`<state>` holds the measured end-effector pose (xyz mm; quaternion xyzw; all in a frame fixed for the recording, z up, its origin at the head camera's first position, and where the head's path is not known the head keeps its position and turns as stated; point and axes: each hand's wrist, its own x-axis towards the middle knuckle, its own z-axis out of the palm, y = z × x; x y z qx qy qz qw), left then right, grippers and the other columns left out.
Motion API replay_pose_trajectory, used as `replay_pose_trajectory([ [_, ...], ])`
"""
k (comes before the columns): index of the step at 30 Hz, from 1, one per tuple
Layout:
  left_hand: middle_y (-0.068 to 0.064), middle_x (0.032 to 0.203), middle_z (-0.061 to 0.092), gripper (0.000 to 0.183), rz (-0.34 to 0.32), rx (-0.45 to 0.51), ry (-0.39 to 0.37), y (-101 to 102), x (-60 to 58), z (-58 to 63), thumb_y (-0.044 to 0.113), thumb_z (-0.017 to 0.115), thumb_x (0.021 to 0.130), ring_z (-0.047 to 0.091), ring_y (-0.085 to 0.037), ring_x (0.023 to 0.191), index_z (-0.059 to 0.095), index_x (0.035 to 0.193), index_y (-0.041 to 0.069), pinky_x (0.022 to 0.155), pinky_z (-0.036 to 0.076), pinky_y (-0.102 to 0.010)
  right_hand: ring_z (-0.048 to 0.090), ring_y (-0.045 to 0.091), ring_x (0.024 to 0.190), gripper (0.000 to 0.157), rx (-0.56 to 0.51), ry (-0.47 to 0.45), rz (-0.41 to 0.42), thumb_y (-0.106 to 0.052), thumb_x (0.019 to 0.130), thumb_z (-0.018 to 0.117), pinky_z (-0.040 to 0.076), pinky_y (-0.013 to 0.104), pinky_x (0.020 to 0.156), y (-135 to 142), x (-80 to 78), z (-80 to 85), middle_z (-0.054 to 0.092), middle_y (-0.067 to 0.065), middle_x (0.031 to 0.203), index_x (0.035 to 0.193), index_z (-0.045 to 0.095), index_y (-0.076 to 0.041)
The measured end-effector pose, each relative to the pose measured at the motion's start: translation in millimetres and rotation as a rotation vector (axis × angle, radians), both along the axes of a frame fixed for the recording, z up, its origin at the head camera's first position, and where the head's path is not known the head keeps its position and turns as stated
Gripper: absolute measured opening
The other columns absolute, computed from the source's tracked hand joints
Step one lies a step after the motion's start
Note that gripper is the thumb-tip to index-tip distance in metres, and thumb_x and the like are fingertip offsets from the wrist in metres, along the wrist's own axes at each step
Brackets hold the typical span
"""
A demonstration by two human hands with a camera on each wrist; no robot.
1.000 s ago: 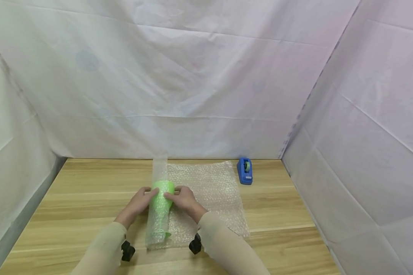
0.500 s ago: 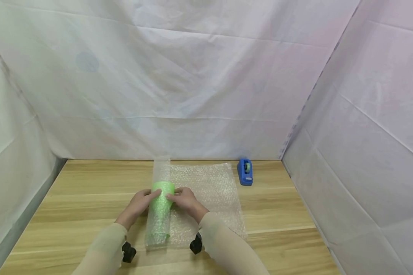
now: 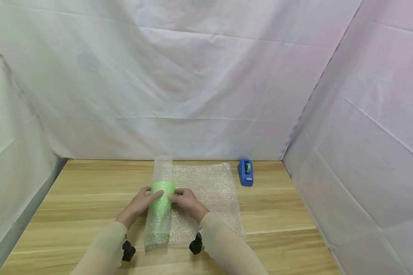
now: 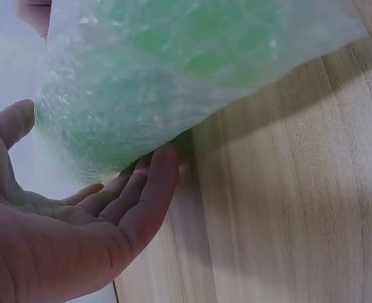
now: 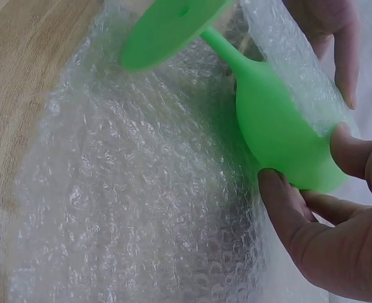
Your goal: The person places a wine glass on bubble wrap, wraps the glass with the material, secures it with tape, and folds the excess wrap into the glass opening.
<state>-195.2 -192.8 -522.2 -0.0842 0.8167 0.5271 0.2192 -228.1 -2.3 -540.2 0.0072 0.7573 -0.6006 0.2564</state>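
Green shows through clear bubble wrap (image 3: 210, 187): a stemmed goblet (image 5: 277, 126) lies on its side between the two hands, mouth pointing away from the person, foot (image 5: 170, 35) on the near side of both hands. Left hand (image 3: 139, 202) cups it through the wrap, thumb over the top, fingers low against the outer side. Right hand (image 3: 189, 201) pinches the bowl close to the rim, thumb at the folded edge, fingers on the bare green side.

Wrapping looks to be the step in hand, with the loose sheet lying flat under and to the right of the right hand on the desk (image 3: 86, 198). Both hands grip near the bowl, so the narrow stem and the foot probably want some guiding too; otherwise the roll could skew. Firm, even thumb pressure on the fold and a slow roll rightward should keep it snug.

As a container, the goblet keeps its inside hidden here, so its contents cannot be told. Around it the wrap makes a loose sleeve, running past the rim beyond the hands. Farther off, beyond the right hand and to its right, a blue tape dispenser (image 3: 242, 176) carries a roll of tape (image 3: 248, 168).
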Motion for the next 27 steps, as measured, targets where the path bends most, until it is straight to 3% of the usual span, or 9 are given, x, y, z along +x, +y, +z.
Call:
replay_pose_trajectory([
  [6,-0.035,0.152,0.027,0.105,-0.002,-0.028,-0.002,6,-1.2,-5.5,0.071,0.050,0.088,0.032,-0.052,0.138,0.021,0.148,-0.010,0.109,0.033,-0.063,0.068,0.020,0.101,0.050,-0.013,-0.006,0.014,-0.022,0.094,0.065,0.055,0.039,0.093,3,-3.0,-5.3,0.068,0.011,0.116,0.135,0.053,0.004],
  [13,-0.036,0.152,0.024,0.104,0.020,-0.038,0.007,13,-2.3,-9.7,0.068,0.051,0.089,0.031,-0.052,0.138,0.019,0.147,-0.012,0.110,0.033,-0.062,0.068,0.018,0.102,0.047,0.040,0.025,0.035,-0.023,0.095,0.063,0.054,0.040,0.095,8,-3.8,-9.6,0.068,0.011,0.117,0.133,0.055,0.004],
  [21,-0.037,0.149,0.030,0.101,0.058,-0.098,0.060,22,-1.3,-7.8,0.065,0.053,0.090,0.038,-0.052,0.133,0.023,0.145,-0.014,0.105,0.040,-0.060,0.065,0.019,0.091,0.049,0.262,0.205,-0.031,-0.024,0.089,0.072,0.056,0.035,0.077,8,-0.4,-1.3,0.066,0.012,0.111,0.129,0.056,0.001],
  [27,-0.038,0.145,0.035,0.100,0.075,-0.131,0.077,25,-1.4,-8.4,0.064,0.054,0.089,0.045,-0.050,0.128,0.026,0.144,-0.015,0.101,0.045,-0.057,0.062,0.018,0.092,0.044,0.377,0.352,-0.125,-0.021,0.084,0.076,0.054,0.033,0.074,2,4.4,1.5,0.062,0.009,0.110,0.121,0.057,-0.006],
])
